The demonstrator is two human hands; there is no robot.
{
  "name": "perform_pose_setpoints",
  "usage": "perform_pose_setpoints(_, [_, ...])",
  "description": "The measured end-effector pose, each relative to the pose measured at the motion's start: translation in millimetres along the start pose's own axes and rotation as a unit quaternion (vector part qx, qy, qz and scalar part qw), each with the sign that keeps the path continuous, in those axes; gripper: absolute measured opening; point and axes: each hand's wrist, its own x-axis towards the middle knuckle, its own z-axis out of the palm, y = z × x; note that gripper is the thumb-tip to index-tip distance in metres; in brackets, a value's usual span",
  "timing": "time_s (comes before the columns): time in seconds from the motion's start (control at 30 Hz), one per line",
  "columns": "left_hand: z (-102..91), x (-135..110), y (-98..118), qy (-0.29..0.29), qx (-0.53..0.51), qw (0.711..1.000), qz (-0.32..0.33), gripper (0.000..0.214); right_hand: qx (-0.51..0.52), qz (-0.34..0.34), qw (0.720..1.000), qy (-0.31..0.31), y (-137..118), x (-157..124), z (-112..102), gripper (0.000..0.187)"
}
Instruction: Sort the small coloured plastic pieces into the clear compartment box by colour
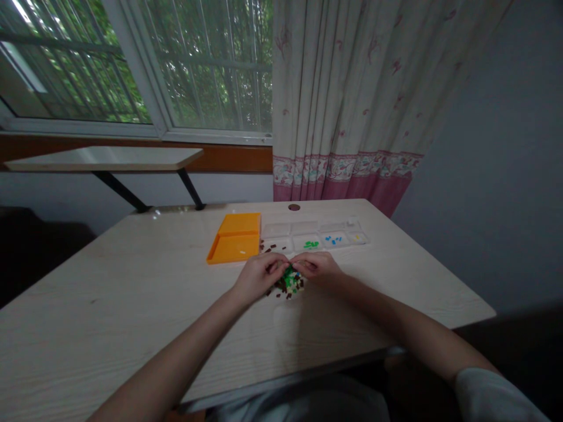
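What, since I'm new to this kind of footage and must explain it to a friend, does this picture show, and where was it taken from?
There is no machine here: you see a person's bare left hand and right hand. The single picture comes from a camera worn on that person's head, looking forward and down.

On the pale wood-grained table are an open, flat orange case and, beside it, a clear compartmented plastic tray. Separate compartments hold small green pieces, blue pieces and yellow pieces.

The fingers of both hands come together over a loose pile of tiny brown, green and cream pieces. Whatever they may be pinching is too small and hidden to tell.
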Motion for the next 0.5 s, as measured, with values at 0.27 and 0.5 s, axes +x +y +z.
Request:
perform_pose_setpoints(0.27, [-8.8,-2,-8,0.187,0.0,0.982,0.016,0.019,-0.056,0.017,0.975,-0.215,17,4,-27,0.022])
perform_pose_setpoints(0.5, [-14.5,-2,-6,0.222,0.032,0.974,0.027,0.017,-0.05,0.024,0.959,-0.277,17,5,-29,0.026])
